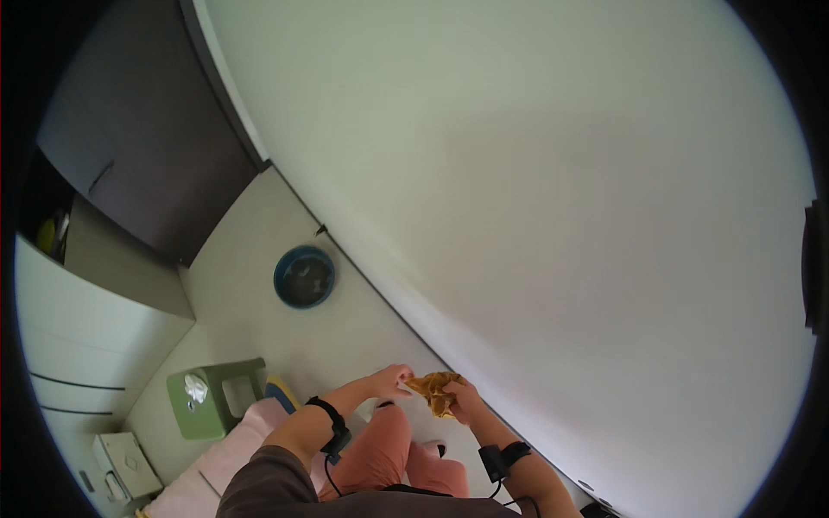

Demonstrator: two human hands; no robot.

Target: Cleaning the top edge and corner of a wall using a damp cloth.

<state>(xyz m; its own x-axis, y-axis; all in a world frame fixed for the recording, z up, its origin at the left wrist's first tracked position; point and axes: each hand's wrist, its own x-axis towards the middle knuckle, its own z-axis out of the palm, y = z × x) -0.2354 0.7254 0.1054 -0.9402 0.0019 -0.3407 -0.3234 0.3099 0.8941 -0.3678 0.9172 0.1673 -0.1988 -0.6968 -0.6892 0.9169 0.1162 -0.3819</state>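
Observation:
A crumpled yellow-brown cloth (438, 394) hangs between my two hands, close to the white wall. My right hand (467, 403) grips its bunched right side, with the fingers wrapped into the folds. My left hand (388, 381) is at the cloth's pointed left corner, its fingers and thumb closed about the tip. Both forearms wear black straps with small boxes and cables.
A blue basin (305, 277) of dark water stands on the pale floor near the wall. A green stool (203, 406) bears a crumpled white tissue (196, 388). The dark cabinet door (147, 129) is at upper left; pink bedding (203, 475) lies lower left.

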